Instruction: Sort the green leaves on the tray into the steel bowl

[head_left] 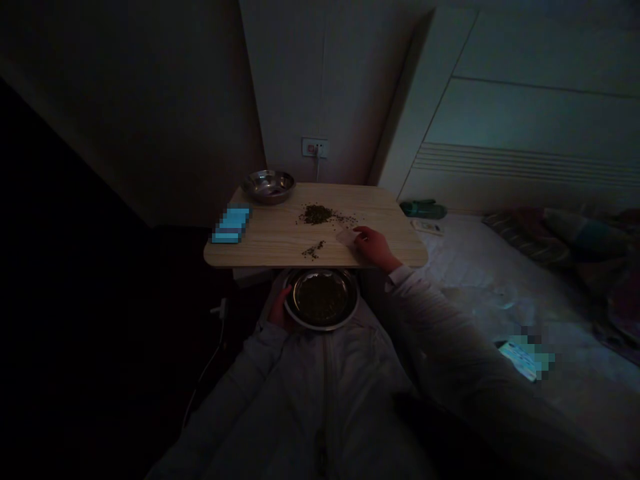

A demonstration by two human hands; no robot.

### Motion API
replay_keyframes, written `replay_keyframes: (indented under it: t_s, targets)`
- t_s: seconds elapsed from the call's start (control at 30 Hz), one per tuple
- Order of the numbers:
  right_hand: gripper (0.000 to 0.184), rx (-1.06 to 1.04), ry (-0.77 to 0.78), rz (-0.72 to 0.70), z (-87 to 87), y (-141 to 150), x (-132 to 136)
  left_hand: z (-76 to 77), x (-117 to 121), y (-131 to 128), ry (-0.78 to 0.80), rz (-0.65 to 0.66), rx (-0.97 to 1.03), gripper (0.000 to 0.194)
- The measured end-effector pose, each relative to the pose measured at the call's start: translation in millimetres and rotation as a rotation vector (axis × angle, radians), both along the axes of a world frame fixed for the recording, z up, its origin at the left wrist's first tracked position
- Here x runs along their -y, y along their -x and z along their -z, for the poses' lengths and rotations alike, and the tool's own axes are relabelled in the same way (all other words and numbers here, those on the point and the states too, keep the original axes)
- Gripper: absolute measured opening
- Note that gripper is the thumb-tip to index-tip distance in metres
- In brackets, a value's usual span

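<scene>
My left hand (281, 308) grips the rim of a metal bowl (321, 327) at my lap, just under the table's near edge; dark small grains seem to lie in it. Over the right part of the small wooden table (270, 250), my right hand (373, 247) pinches a thin, pale translucent piece (346, 237) whose kind I cannot make out. A pile of small dark grains (318, 214) lies beyond that piece, with loose ones trailing to the right. Nearer the front edge is a smaller scatter of grains (314, 251).
A second metal bowl (269, 187) stands at the table's far left corner. A lit phone (231, 225) lies in front of it. On the bed (465, 267) to the right are a green bottle-like object (424, 209), a pale remote (427, 228) and another lit phone (525, 359). A white cord (204, 370) hangs at left.
</scene>
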State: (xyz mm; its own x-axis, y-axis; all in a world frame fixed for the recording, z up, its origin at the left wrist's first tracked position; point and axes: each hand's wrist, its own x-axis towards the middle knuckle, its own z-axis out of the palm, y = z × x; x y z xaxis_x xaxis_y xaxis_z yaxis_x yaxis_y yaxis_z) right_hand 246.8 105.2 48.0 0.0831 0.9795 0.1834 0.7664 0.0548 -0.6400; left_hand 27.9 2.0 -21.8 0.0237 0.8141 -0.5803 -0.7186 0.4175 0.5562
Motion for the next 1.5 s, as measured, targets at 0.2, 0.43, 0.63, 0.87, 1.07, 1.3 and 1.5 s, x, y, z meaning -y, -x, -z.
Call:
replay_keyframes:
  t_s: [0.2, 0.43, 0.63, 0.87, 1.07, 1.3, 1.5]
  targets:
    - [0.039, -0.213, 0.003, -0.013, 7.1, -4.8, -2.2, 1.5, 0.3, 1.1, -0.007, 0.007, 0.024, 0.022]
    - [0.029, -0.448, -0.017, -0.261, 19.2, 24.3, 11.9, 0.1, 0.3, 1.3, 0.010, -0.017, 0.006, 0.023]
    - [0.032, -0.422, -0.067, -0.235, 20.0, 39.2, 1.8, 3.5, 0.1, 6.8, 0.004, -0.050, -0.019, 0.020]
    - [0.034, -0.354, -0.081, -0.250, 20.6, 38.7, 4.6, 0.9, 2.3, 9.1, 0.012, -0.065, 0.010, 0.022]
    - [0.034, -0.342, -0.082, -0.246, 19.7, 39.6, 5.6, 2.5, 1.2, 8.3, -0.001, -0.049, -0.008, 0.021]
    - [0.037, -0.339, -0.037, -0.238, 20.1, 39.9, 5.1, -0.1, 1.2, 7.9, 0.034, -0.048, -0.028, 0.022]
    - [0.036, -0.359, -0.043, -0.222, 20.9, 40.9, 3.9, 2.8, 0.3, 9.4, 0.017, -0.050, -0.030, 0.019]
